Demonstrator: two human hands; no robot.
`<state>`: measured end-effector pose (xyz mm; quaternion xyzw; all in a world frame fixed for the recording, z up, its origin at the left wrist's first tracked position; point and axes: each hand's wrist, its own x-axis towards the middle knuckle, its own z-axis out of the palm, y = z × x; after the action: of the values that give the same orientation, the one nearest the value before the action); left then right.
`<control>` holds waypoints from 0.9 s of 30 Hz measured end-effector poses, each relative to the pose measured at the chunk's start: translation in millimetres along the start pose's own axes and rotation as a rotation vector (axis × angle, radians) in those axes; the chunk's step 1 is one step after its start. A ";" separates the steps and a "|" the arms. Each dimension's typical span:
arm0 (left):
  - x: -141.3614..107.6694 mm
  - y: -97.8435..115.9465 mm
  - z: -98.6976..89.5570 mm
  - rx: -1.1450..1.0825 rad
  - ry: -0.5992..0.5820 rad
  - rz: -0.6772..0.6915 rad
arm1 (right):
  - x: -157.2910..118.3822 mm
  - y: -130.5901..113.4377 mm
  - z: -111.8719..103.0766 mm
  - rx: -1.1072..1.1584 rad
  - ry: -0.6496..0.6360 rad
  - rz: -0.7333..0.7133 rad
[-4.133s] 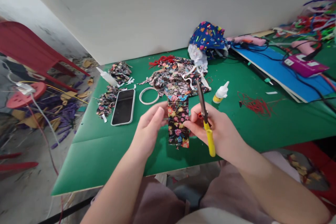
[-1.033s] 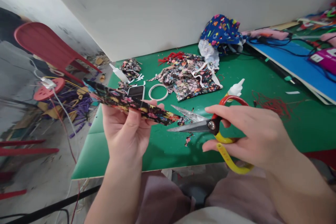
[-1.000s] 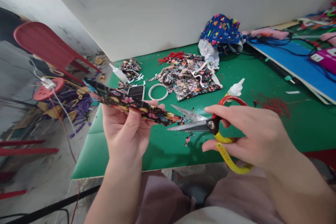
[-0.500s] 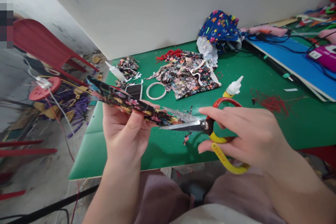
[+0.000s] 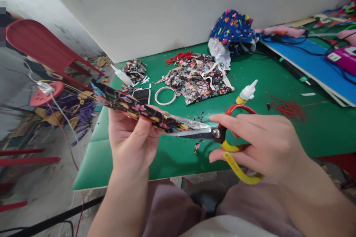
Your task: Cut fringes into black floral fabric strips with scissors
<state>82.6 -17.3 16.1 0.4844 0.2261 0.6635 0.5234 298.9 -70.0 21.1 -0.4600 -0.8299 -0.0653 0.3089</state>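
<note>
My left hand (image 5: 135, 139) grips a long folded piece of dark floral cloth (image 5: 130, 107), thumb on top. My right hand (image 5: 258, 139) holds scissors (image 5: 217, 132) with red and yellow handles. Their blades lie around the right end of the cloth, which partly hides them. Small cloth scraps (image 5: 197, 146) lie on the green table (image 5: 172, 163) under the blades. Behind the hands are a white tape ring (image 5: 165, 96), a phone (image 5: 142, 95) and a heap of floral cloth (image 5: 191, 77) with white edging.
A glue bottle (image 5: 247, 92) stands behind the scissors; another bottle (image 5: 121, 74) lies at the back left. Tangled red thread (image 5: 289, 107), a blue board (image 5: 314, 64) and blue patterned cloth (image 5: 232, 29) are to the right. A red chair (image 5: 39, 44) stands left.
The scissor blades have closed somewhat and sit slightly further over the cloth's end. Both hands keep nearly the same place.
</note>
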 end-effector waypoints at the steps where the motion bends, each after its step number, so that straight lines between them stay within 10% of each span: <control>1: 0.1 0.2 0.3 0.002 0.012 -0.001 | 0.0 -0.1 0.0 -0.002 -0.002 0.002; 27: 0.5 -0.3 -2.4 -0.012 -0.004 0.012 | -0.5 -2.1 1.7 -0.062 0.062 -0.030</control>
<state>80.6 -16.3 15.0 0.4838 0.2181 0.6670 0.5229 296.6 -70.9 19.8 -0.4548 -0.8242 -0.1099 0.3190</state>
